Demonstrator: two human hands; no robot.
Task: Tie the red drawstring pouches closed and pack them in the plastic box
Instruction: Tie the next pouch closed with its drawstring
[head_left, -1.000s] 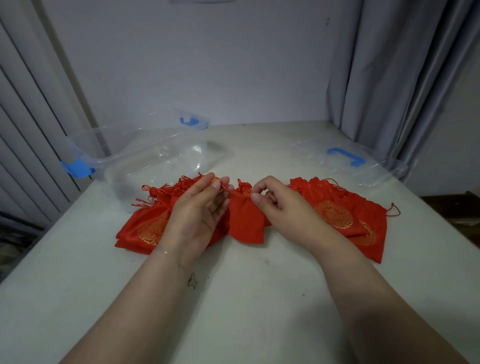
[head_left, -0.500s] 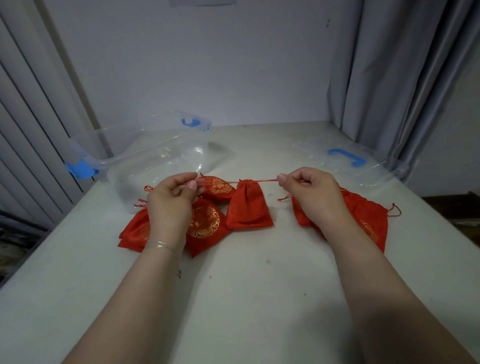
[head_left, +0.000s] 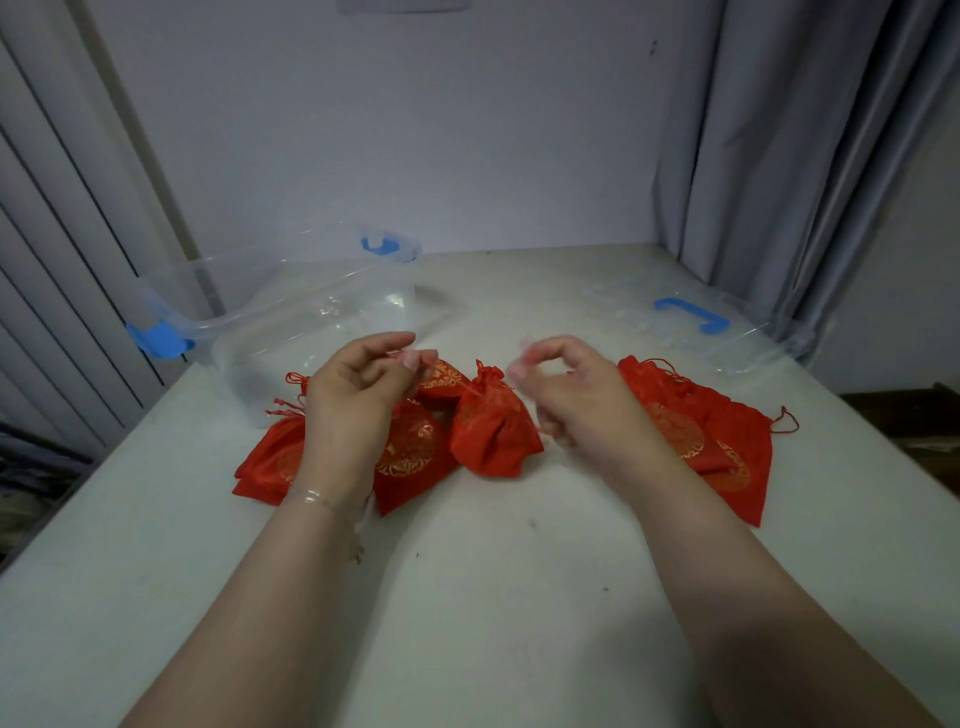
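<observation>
While both hands (head_left: 358, 400) pinch cords, pouch (head_left: 491, 431) sits mid-table.

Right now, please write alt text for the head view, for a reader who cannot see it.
Two bare hands, left hand and right hand, work drawstrings above a cinched red pouch on a white table. More red pouches lie left and right; a clear plastic box and its lid sit behind.

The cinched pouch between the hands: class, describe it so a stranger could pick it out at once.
Start at the clear plastic box at the table's far left. Just right of the flat pouch pile in front of it sits the cinched pouch. Unlike its flat neighbours, its neck is gathered shut and its body bulges.
</observation>
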